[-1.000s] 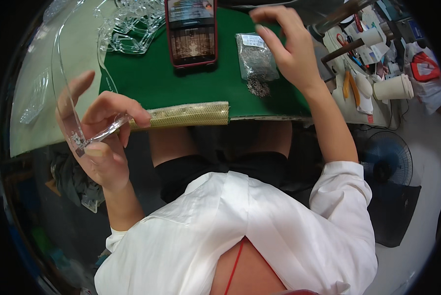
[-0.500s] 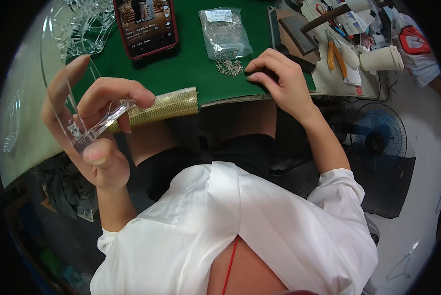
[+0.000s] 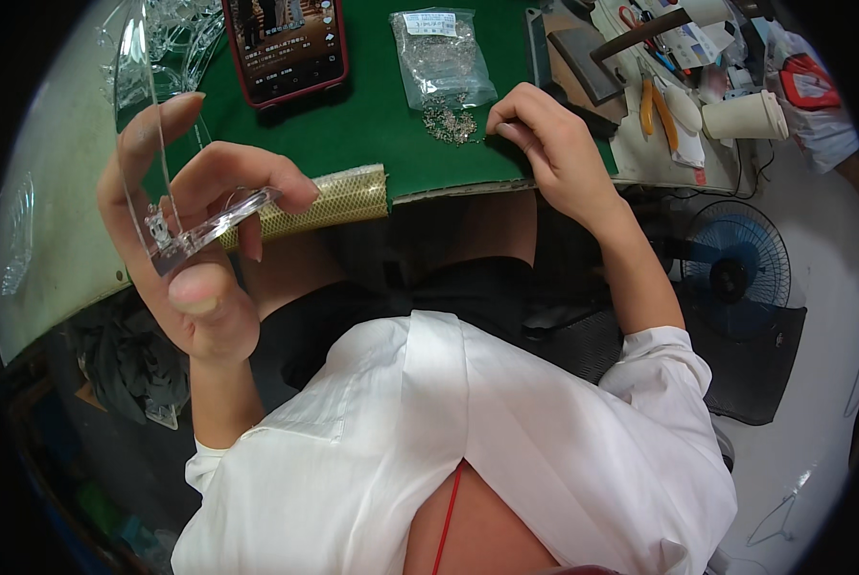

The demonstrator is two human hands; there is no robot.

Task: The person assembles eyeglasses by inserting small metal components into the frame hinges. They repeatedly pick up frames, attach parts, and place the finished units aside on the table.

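Note:
My left hand holds a clear plastic piece with a flat bar and a long thin strip rising from it. The thumb presses its lower end, and the fingers curl around it. On the green mat, my right hand has thumb and forefinger pinched together beside a small heap of tiny metal parts. Whatever lies between those fingertips is too small to name. The heap spills from the mouth of a clear bag that holds more of these parts.
A red-cased phone stands at the far middle-left beside a pile of clear plastic pieces. A gold mesh-patterned roll lines the table's front edge. To the right are a metal hand tool, orange-handled pliers, a white cup and a fan.
My left hand has shifted slightly right with the clear plastic piece, tilting it a little. The right hand's fingertips have drawn slightly right and up, still beside the heap.

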